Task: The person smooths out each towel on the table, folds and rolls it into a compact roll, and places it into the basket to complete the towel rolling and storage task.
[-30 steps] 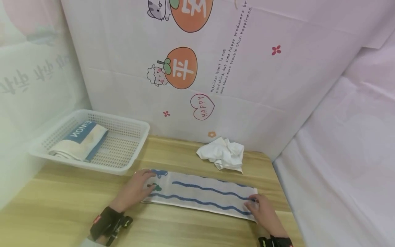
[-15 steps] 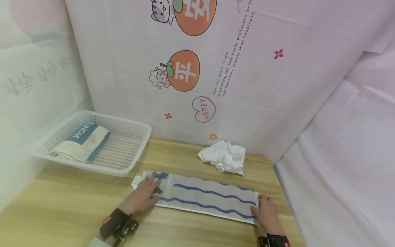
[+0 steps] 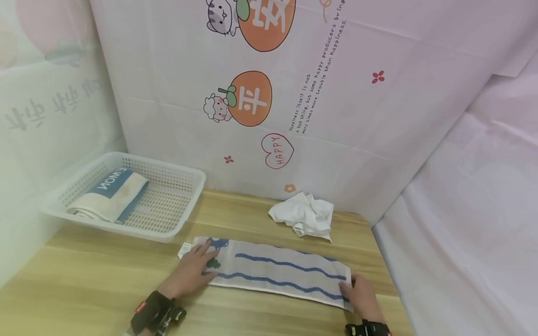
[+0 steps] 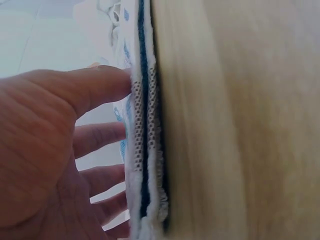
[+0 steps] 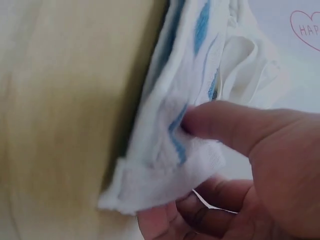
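Note:
A long white towel with blue wavy stripes (image 3: 275,272) lies folded lengthwise on the wooden table (image 3: 84,284). My left hand (image 3: 192,267) rests flat on its left end with the fingers straight. In the left wrist view this left hand (image 4: 75,145) touches the layered towel edge (image 4: 145,150). My right hand (image 3: 360,290) is at the towel's right end. The right wrist view shows the thumb (image 5: 235,125) on top of the towel corner (image 5: 165,165) and fingers (image 5: 165,220) under it, pinching it.
A white perforated basket (image 3: 178,212) stands at the back left and holds a folded blue-and-cream towel (image 3: 111,193). A crumpled white cloth (image 3: 304,215) lies behind the striped towel. Printed sheeting walls in the back and both sides. The table ends just right of my right hand.
My left hand has slid slightly nearer along the towel's left end, baring a small tag. My right hand has shifted from the towel's top to its right corner.

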The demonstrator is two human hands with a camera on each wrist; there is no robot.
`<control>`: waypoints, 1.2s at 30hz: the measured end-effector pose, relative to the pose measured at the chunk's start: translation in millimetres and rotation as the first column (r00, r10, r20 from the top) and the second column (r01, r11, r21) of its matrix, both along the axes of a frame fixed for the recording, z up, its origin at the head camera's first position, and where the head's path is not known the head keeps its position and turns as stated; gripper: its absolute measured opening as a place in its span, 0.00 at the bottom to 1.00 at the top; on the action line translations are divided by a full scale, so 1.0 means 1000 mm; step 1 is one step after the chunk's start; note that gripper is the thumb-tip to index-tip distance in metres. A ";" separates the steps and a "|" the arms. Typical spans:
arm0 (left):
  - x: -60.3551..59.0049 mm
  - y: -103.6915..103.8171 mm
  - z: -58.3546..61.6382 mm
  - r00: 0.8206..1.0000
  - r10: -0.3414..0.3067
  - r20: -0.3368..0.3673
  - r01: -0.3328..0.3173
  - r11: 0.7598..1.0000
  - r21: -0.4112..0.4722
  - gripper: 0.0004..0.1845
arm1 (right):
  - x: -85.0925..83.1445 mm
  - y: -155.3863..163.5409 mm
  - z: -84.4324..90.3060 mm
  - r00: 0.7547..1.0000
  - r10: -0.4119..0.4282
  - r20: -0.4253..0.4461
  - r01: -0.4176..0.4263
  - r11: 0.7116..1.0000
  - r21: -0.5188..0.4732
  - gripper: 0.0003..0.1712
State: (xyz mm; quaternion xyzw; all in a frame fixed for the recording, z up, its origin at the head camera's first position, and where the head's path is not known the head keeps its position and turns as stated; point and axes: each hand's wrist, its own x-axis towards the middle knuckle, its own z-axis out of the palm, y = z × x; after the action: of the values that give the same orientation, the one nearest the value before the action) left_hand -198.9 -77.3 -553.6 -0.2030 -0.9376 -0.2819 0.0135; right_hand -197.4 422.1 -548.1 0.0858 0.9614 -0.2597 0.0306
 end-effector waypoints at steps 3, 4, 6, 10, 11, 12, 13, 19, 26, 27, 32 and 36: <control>0.003 0.001 0.000 1.000 -0.015 -0.001 0.015 1.000 0.009 0.32 | 0.000 -0.001 0.002 0.999 -0.035 -0.001 0.035 0.999 -0.040 0.22; 0.004 0.002 0.000 1.000 -0.020 0.000 0.020 1.000 0.013 0.32 | 0.001 -0.001 0.003 0.999 -0.046 -0.011 0.046 0.997 -0.055 0.22; 0.006 0.003 0.001 1.000 -0.029 0.004 0.029 0.999 0.026 0.32 | 0.003 0.000 0.007 0.997 -0.074 -0.019 0.072 0.994 -0.086 0.25; 0.008 0.005 0.002 0.999 -0.037 0.003 0.036 0.999 0.041 0.31 | 0.012 0.004 0.019 0.994 -0.107 -0.019 0.104 0.989 -0.110 0.33; 0.009 0.005 0.002 0.999 -0.036 0.001 0.036 0.998 0.042 0.31 | 0.014 0.006 0.021 0.994 -0.113 -0.005 0.112 0.988 -0.109 0.35; 0.009 0.005 0.002 0.999 -0.035 0.001 0.035 0.998 0.043 0.31 | 0.016 0.007 0.023 0.993 -0.119 0.007 0.119 0.987 -0.109 0.37; 0.009 0.005 0.002 0.999 -0.033 0.002 0.033 0.999 0.041 0.31 | 0.018 0.009 0.024 0.992 -0.124 0.020 0.126 0.986 -0.105 0.39; 0.011 0.005 0.001 1.000 -0.011 0.000 0.011 0.999 0.043 0.30 | 0.023 0.013 0.023 0.986 -0.151 0.073 0.156 0.985 -0.073 0.38; 0.011 0.005 0.002 0.999 -0.030 -0.013 0.031 0.998 0.049 0.29 | 0.024 0.011 0.027 0.989 -0.147 0.009 0.147 0.982 -0.117 0.27; 0.011 0.006 0.002 0.999 -0.034 -0.021 0.035 0.998 0.051 0.29 | 0.022 0.010 0.030 0.990 -0.143 -0.011 0.141 0.983 -0.114 0.25; 0.009 0.008 0.003 0.994 -0.053 -0.091 0.063 0.992 0.110 0.23 | 0.017 -0.001 0.052 0.985 -0.106 -0.138 0.101 0.994 -0.046 0.18; 0.007 0.016 0.004 0.982 -0.068 -0.174 0.099 0.979 0.177 0.20 | 0.017 -0.021 0.072 0.970 -0.067 -0.232 0.068 0.998 -0.006 0.15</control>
State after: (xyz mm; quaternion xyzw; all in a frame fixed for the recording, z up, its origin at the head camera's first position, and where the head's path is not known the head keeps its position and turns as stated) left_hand -191.9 -61.0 -550.1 -0.2629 -0.8935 -0.3502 0.0991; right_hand -180.3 400.8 -475.7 0.0876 0.9552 -0.2678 -0.0907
